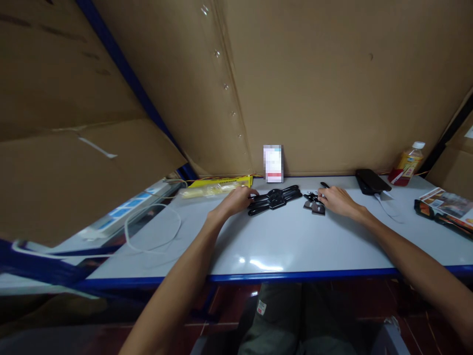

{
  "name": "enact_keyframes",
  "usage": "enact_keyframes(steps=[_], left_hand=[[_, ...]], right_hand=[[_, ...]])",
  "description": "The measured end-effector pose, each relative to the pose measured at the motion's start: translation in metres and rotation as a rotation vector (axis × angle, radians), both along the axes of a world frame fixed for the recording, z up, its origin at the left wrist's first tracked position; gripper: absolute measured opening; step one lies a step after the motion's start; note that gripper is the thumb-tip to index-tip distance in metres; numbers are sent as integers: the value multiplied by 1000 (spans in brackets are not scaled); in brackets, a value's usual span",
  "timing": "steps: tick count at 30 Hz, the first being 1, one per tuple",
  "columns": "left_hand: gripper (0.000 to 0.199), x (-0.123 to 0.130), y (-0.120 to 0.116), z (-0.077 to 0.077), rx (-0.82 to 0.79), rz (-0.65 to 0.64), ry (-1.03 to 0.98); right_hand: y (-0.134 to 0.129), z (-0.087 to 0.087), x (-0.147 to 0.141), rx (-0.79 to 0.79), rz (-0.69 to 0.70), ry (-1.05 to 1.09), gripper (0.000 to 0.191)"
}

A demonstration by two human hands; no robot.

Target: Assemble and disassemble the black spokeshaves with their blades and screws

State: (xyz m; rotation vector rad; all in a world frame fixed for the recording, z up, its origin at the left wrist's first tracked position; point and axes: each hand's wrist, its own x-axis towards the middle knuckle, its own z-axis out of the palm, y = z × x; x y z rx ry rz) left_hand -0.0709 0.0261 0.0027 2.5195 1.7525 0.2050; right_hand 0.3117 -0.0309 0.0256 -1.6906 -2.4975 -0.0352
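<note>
A black, roughly X-shaped bracket (276, 198) with several arms lies on the white table. My left hand (239, 198) is at its left end, fingers closed around the ends of the arms. To the right of the bracket is a small pile of black parts (314, 207), some of them flat and dark grey. My right hand (337, 199) reaches into this pile with its fingertips pinched together; what is between them is too small to name. A short black rod-like piece (324, 185) shows just behind that hand.
A phone with a lit screen (273, 163) leans on the cardboard wall. A yellow packet (221, 183), a clear-wrapped bundle (210, 191), a power strip (129, 209) and white cable (127, 231) lie left. Right are a black device (372, 181), bottle (406, 165) and black-orange tool (443, 217).
</note>
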Motion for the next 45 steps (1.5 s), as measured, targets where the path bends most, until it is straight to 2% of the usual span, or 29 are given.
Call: enact_keyframes(steps=[7,31,45], left_hand=[[44,-1,-2,3,0,9,47],[41,2,-5,6,-16,8,30],[46,2,-7,9,-33,16,42]], right_hand=[[-1,1,-1,-3,-3,-13,27],[-2,3,-2,-11,-7,-12,25],[-2,2,0,1,-1,-3,25]])
